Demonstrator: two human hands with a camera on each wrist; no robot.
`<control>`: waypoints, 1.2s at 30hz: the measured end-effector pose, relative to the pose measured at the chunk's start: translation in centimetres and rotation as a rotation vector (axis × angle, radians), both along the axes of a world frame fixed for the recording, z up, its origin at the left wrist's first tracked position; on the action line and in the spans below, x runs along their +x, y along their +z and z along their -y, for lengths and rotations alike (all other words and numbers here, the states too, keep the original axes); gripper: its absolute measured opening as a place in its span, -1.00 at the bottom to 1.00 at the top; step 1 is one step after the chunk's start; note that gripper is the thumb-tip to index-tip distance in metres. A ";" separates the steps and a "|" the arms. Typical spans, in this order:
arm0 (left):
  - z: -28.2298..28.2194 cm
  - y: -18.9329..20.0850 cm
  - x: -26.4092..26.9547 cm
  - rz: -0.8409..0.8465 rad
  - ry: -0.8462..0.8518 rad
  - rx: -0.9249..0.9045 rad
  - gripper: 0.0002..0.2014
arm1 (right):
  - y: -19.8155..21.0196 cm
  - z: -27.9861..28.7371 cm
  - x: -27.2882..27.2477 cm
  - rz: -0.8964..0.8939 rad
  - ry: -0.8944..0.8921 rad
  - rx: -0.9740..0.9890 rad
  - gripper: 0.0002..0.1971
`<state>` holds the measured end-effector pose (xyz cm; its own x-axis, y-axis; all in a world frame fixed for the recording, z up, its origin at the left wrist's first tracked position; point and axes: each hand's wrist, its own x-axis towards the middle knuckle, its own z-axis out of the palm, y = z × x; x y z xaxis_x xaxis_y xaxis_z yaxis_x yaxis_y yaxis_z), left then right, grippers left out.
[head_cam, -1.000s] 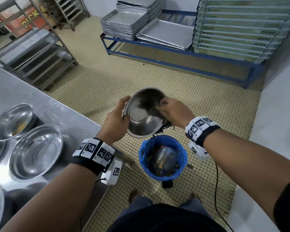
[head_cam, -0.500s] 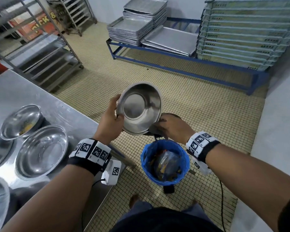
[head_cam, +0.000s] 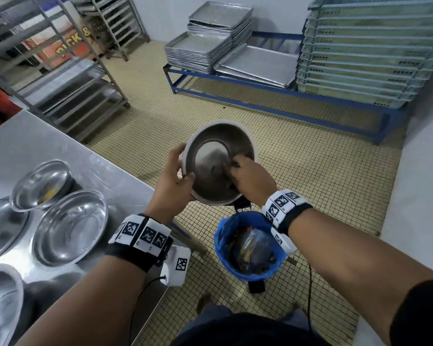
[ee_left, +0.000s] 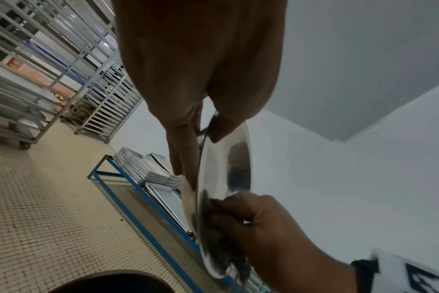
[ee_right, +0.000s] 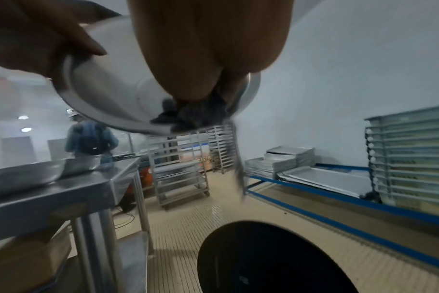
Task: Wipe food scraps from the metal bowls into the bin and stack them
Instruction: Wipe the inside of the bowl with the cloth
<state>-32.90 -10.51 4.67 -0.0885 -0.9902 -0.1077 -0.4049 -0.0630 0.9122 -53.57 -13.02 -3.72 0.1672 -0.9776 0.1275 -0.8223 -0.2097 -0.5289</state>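
Note:
My left hand (head_cam: 174, 179) grips the left rim of a metal bowl (head_cam: 210, 156), held tilted on edge above the bin (head_cam: 223, 236) with its blue liner. Inside the bowl my right hand (head_cam: 248, 177) clutches a dark grey cloth (ee_right: 196, 115) against the lower right wall. In the left wrist view the bowl (ee_left: 226, 178) stands nearly upright, my left hand (ee_left: 201, 138) pinching its rim, thumb inside. The right hand (ee_left: 263, 224) presses the cloth (ee_left: 223, 249) low in it. The bin holds scraps and a plastic bag.
Several more metal bowls (head_cam: 70, 226) sit on the steel table (head_cam: 23, 146) at my left, one (head_cam: 41, 183) with yellow scraps. Stacked trays (head_cam: 210, 46) and crates (head_cam: 365, 51) rest on a blue rack ahead. Wheeled racks (head_cam: 68, 78) stand at far left. A person (ee_right: 90, 138) is behind the table.
The right hand with the cloth came up from under the bowl's lower rim and is back inside it, against the lower right wall. The left hand kept its hold on the rim.

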 end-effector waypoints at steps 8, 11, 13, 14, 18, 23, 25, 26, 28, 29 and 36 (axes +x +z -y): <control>-0.1 0.2 -0.8 -0.022 -0.063 0.022 -0.28 | 3.6 1.5 0.6 0.235 -0.147 -0.378 -0.72; 0.1 0.6 -1.0 -0.026 -0.088 0.024 -0.32 | 3.5 0.7 2.0 0.346 -0.014 -0.063 -0.59; 0.4 0.7 -0.7 0.010 -0.086 -0.001 -0.32 | 2.6 0.1 1.9 0.248 0.076 0.079 -0.59; 0.5 0.7 -0.4 0.016 -0.072 -0.007 -0.32 | 2.0 -0.1 1.7 0.219 0.098 0.154 -0.59; 0.9 0.8 0.1 -0.008 -0.038 0.004 -0.31 | 1.6 0.8 0.2 0.315 0.035 0.060 -0.65; 0.4 0.8 -0.6 -0.039 -0.100 0.021 -0.34 | 3.1 1.9 0.5 0.264 -0.025 -0.288 -0.72; 0.5 0.8 -0.7 -0.029 -0.102 0.018 -0.33 | 3.1 1.3 1.1 0.301 0.032 -0.125 -0.63; 0.5 0.8 -0.6 -0.025 -0.096 0.017 -0.33 | 2.8 1.0 1.2 0.277 0.078 -0.101 -0.55; 0.6 0.7 -0.3 -0.025 -0.081 0.006 -0.32 | 1.9 0.5 1.2 0.144 0.182 -0.148 -0.51; 0.7 0.8 -0.2 -0.023 -0.077 0.000 -0.32 | 1.4 0.3 1.1 0.096 0.223 -0.153 -0.52; 1.1 1.3 0.4 0.012 -0.069 -0.033 -0.30 | -0.1 -0.4 0.7 -0.064 0.293 -0.138 -0.59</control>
